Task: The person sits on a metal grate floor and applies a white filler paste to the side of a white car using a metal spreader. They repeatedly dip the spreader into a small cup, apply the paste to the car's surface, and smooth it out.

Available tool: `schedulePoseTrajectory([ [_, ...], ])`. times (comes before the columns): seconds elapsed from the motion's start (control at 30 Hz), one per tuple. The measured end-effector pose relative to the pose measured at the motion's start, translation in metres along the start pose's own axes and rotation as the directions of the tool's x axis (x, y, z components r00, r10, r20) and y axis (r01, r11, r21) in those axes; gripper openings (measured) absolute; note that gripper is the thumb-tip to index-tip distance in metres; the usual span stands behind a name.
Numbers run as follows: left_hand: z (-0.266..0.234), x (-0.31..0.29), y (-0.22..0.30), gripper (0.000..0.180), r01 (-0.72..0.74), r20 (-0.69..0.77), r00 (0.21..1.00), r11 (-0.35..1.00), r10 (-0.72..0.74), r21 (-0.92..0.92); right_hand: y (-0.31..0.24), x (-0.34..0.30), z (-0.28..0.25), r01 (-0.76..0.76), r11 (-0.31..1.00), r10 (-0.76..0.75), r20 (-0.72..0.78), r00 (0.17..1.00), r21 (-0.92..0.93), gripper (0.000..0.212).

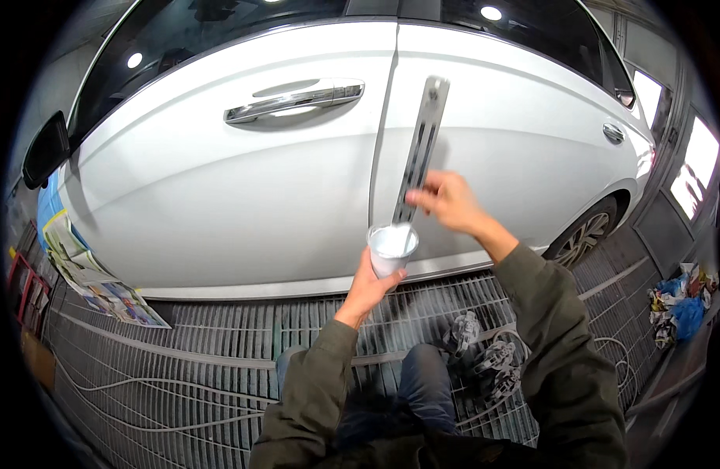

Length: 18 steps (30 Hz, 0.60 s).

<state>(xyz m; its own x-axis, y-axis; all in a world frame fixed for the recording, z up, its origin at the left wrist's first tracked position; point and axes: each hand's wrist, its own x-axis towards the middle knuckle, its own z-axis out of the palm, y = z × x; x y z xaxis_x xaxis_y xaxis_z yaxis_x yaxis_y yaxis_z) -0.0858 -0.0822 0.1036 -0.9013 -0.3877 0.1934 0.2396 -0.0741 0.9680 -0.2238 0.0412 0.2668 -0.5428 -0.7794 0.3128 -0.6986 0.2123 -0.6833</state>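
Note:
My left hand (365, 288) is wrapped round a small white cup (393, 254) with pale, whitish paint (393, 239) inside. Between the thumb and fingers of my right hand (447, 202) is a long flat metal stirring stick (419, 148) with dark slots or markings along it. The stick leans with its top to the right, and its lower end dips into the cup. Both hands are in front of a white car's side, near the seam between the front door (219, 203) and the rear door (485, 172).
Chrome handles (297, 102) stick out from the doors. Newspaper and blue film (94, 270) cover the car's front lower left. Underfoot lies a metal grate floor (219, 352) with a pale hose (164, 383) across it. Crumpled paper and plastic (684, 305) lie at the far right.

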Motion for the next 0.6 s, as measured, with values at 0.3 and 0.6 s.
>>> schedulePoseTrajectory([
  [0.3, 0.007, 0.039, 0.031, 0.076, -0.116, -0.075, 0.990, 0.993, 0.116, 0.003, 0.012, 0.046, -0.003, 0.105, 0.968, -0.083, -0.104, 0.991, 0.230, 0.016],
  [0.6, 0.010, 0.045, 0.041, 0.072, -0.110, -0.196, 0.975, 0.994, 0.104, -0.021, -0.005, 0.057, -0.012, -0.018, 0.926, 0.058, -0.095, 0.994, 0.376, 0.016],
])
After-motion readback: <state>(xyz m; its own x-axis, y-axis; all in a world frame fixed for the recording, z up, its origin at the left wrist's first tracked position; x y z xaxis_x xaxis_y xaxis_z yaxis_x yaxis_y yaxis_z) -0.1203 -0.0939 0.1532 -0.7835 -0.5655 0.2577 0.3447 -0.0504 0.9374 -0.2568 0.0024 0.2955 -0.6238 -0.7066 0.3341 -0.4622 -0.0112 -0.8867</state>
